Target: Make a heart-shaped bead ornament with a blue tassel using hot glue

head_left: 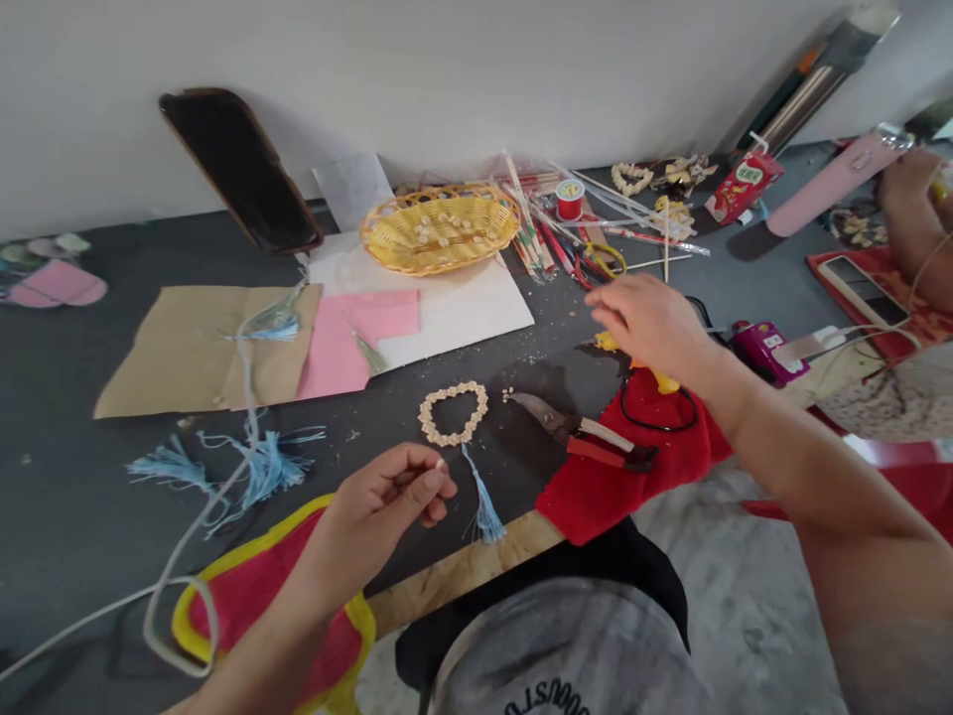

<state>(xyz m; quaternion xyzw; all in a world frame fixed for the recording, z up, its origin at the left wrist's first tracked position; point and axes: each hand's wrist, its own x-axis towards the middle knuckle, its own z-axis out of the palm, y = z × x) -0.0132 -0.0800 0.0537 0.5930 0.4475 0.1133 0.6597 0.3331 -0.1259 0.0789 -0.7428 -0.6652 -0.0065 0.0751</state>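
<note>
My left hand (398, 492) is closed in a pinch on a small pale piece (441, 464), too small to name surely. Just beyond it lies a heart-shaped ring of pale beads (424, 415) with a blue tassel (487, 516) hanging from its lower end. My right hand (651, 318) hovers with fingers stretched leftward over a yellow tool (665, 382), perhaps a glue gun, whose body it partly hides. Pruning shears (596, 442) rest partly on a red cloth (588, 501), jaws toward several tiny pale bits (507, 394).
A yellow woven basket (439, 253) holding small pale pieces sits on white paper (476, 313). Loose blue tassels (268, 467), a white cable (249, 397) and a leaning phone (238, 169) are leftward. A pink bottle (838, 181) and another person's arm (912, 223) are at right.
</note>
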